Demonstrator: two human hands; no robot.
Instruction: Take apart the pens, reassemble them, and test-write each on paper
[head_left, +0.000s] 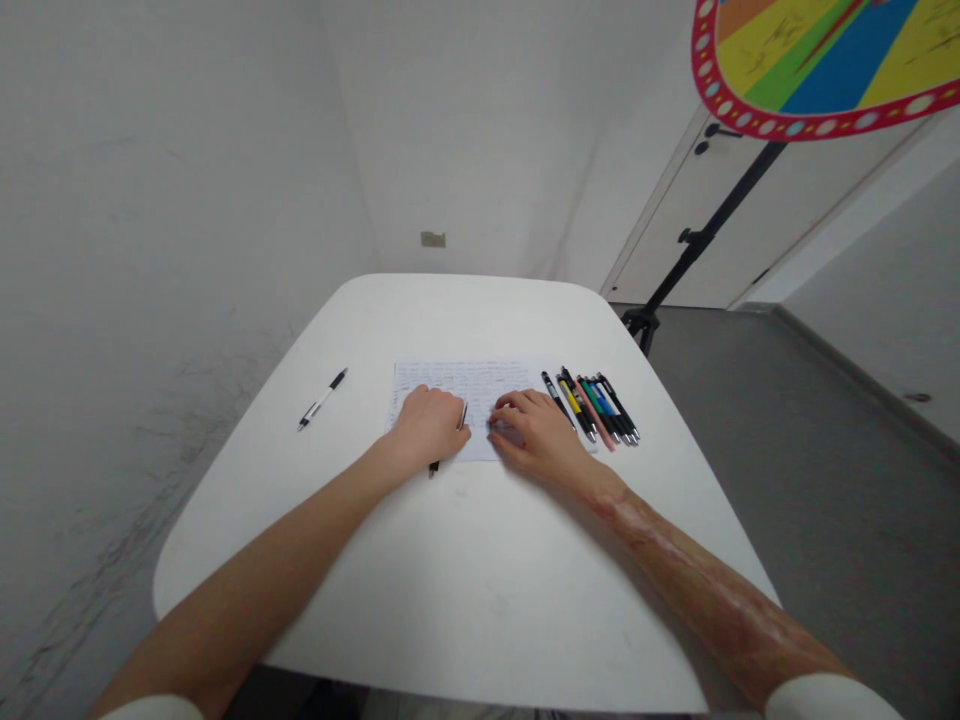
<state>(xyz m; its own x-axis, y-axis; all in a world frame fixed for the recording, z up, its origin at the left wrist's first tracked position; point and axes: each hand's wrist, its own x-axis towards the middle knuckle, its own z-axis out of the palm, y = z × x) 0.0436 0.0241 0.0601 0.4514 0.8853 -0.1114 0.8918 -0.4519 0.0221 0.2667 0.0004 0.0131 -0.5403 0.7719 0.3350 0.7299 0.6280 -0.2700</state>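
Note:
A sheet of lined paper point(480, 375) covered with handwriting lies on the white table. My left hand point(429, 425) is closed around a pen point(434, 468) over the paper's left part; one end shows past the fingers and the black end pokes out below the palm, with the middle hidden. Resting on the paper's right part, my right hand point(538, 432) has loosely bent fingers, and a gap separates thumb and fingers with nothing visible between them. Just right of that hand, several pens point(592, 408) with black, yellow, green and blue parts lie side by side, with a pink strip-like one among them.
Another black-and-clear pen point(322, 398) lies alone on the table's left side. The rounded white table point(480, 600) stands close to pale walls. At the right, a colourful wheel point(817, 60) rises on a black stand point(690, 240) before a white door point(720, 230).

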